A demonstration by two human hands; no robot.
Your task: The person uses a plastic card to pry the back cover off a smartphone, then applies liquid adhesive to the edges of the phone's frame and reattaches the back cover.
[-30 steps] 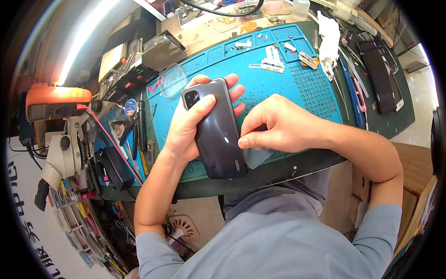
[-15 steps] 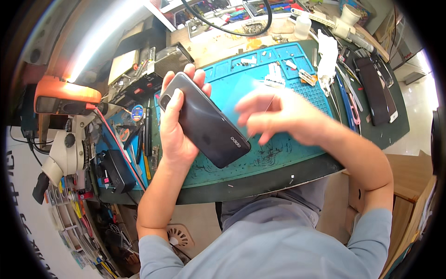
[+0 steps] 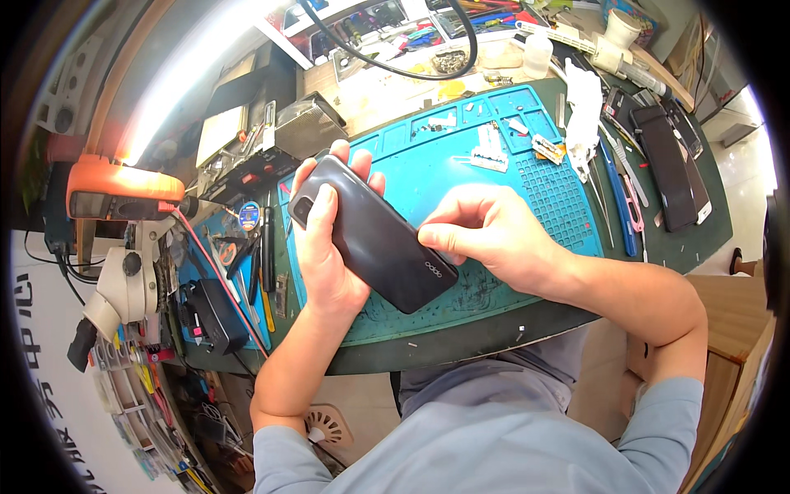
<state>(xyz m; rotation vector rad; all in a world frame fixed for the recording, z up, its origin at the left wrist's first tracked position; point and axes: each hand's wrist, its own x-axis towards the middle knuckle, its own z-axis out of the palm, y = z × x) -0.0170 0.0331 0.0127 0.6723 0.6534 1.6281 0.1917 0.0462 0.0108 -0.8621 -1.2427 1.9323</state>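
Note:
My left hand [image 3: 329, 255] grips a dark, glossy phone [image 3: 366, 230] from the left and below, thumb along its back near the camera bump, fingertips round the upper end. The phone is held at a slant, back upward, over the blue repair mat [image 3: 428, 173]. At the phone's right edge, my right hand [image 3: 481, 239] is closed in a pinch, thumb and forefinger against that edge. What it pinches is mostly hidden behind the fingers. Small parts and a few pale pieces [image 3: 490, 148] lie on the mat beyond the hands.
An orange multimeter [image 3: 123, 185] on a white jointed arm [image 3: 127, 288] stands at left, beside tools [image 3: 267, 247]. A metal-cased device [image 3: 300, 128] is behind them. Pliers, tweezers [image 3: 625, 189] and phones [image 3: 666, 165] lie at right. A black cable [image 3: 395, 70] hangs over the back.
The phone has tilted, its top swinging leftward. My right hand opened out with a thin clear piece, blurred half a second ago, then came back to a pinch at the phone's right edge.

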